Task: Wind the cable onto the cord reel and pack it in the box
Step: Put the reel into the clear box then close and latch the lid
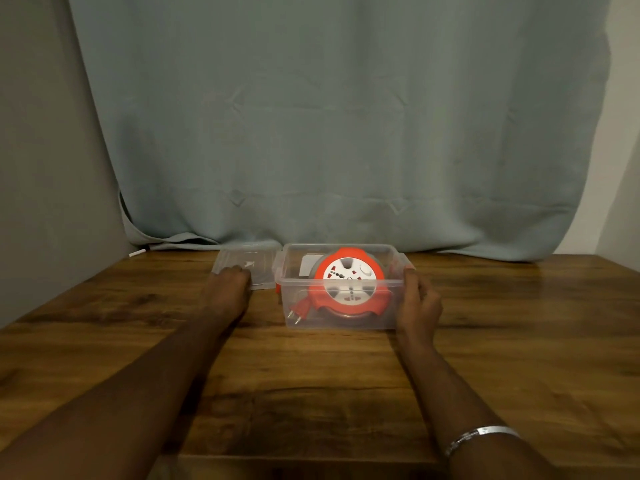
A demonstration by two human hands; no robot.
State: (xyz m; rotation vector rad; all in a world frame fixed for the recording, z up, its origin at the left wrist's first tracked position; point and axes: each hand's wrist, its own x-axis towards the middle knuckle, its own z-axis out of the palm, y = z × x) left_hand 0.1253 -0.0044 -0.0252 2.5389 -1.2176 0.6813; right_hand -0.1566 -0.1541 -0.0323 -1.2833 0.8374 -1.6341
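- We are seeing the left hand (231, 285) only from the back, so its fingers are mostly hidden from us; we cannot tell if this grip is closing on the lid (246, 265) or only resting on its near edge.
- The lid is clear and is lying flat on the surface (311, 375), just to the left of the box (341, 318); its outline is hard to make out against the wood.
- The right hand (419, 303) is pressing against the right wall of the box, with the thumb (410, 276) reaching up to the rim. The other fingers are curling behind the hand, and we cannot see how far they are wrapping, so this grip is looking wide and loose, touching the box and not closing around it.
- The cord reel (348, 284) is sitting inside the open box, orange with a white face, and it is leaning so the face is pointing toward us. The box wall is blurring its lower part.
- The plug (298, 311) is lying at the bottom of the box, in the front left corner, beside the reel. The wound cable is not clearly visible to us; only a dark band under the orange rim is showing.
- A pale flat thing behind the reel, in the back left of the box, is too unclear to name.
- Both forearms are cut off at the bottom edge, and a silver bracelet (481, 438) is sitting on the right wrist.
- A blue-grey curtain (329, 116) is hanging behind the surface.
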